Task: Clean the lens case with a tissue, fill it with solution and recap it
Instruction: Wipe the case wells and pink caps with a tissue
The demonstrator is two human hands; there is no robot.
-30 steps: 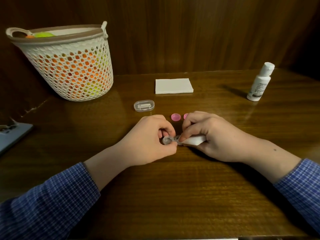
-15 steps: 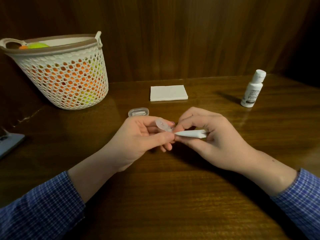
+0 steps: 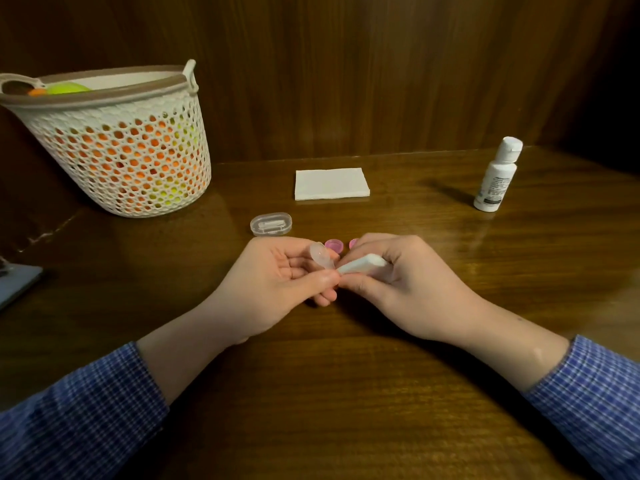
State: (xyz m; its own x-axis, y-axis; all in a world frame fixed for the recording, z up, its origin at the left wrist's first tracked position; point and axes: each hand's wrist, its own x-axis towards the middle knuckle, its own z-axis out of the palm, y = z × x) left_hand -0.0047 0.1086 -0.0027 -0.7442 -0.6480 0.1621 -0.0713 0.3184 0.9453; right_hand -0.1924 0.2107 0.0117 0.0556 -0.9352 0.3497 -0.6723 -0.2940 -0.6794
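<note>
Seeing left hand (image 3: 277, 285) pinching the clear lens case (image 3: 321, 257), right hand (image 3: 398, 282) gripping rolled tissue (image 3: 360, 265) against it; pink caps (image 3: 334, 244) just behind, bottle (image 3: 497, 176) far right.

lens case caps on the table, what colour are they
Pink. Both lens case caps lie just beyond the hands, seen in the head view.

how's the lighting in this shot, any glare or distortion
Head view: dim and warm, corners falling into dark; soft glare on the table near the basket and below the bottle, which casts a shadow leftward; wide-angle bending tilts the basket and bottle; the lens case and tissue look slightly soft.
</note>
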